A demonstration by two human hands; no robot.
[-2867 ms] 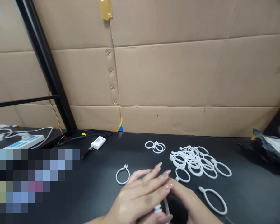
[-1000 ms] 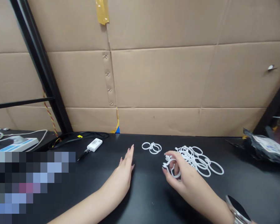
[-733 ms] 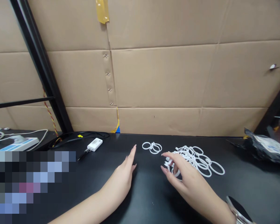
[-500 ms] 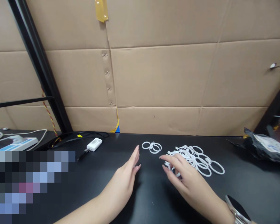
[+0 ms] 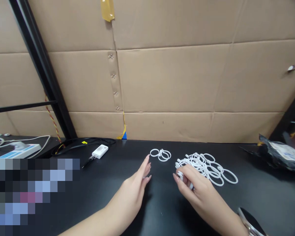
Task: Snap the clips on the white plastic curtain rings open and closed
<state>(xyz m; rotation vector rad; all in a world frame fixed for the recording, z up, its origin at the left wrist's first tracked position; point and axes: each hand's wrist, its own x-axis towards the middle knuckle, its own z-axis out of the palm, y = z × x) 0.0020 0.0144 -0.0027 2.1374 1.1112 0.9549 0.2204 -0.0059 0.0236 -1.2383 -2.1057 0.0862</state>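
Note:
My left hand [image 5: 134, 190] stands on edge above the black table, fingers stretched out, with nothing visible in it. Beyond its fingertips lies a small group of thin white rings [image 5: 164, 160], overlapping one another. At the near left edge of a larger pile of white rings [image 5: 214, 171], my right hand [image 5: 195, 183] is closed, its fingers curled toward the thumb. A white ring [image 5: 180, 176] shows in part between that thumb and the fingers; the rest of it is hidden by the hand. Several rings in the pile have small knobs or clasps. A watch [image 5: 251, 221] sits on my right wrist.
A white plug adapter [image 5: 100, 151] and black cables [image 5: 88, 140] lie at the back left, with a power strip [image 5: 22, 151] farther left. A black plastic package [image 5: 282, 155] rests at the right. Cardboard [image 5: 174, 78] stands behind the black table [image 5: 159, 209].
My right fingers have curled in around a white ring at the pile's near edge. My left hand has shifted slightly right, still stretched out. The camera view moved a little.

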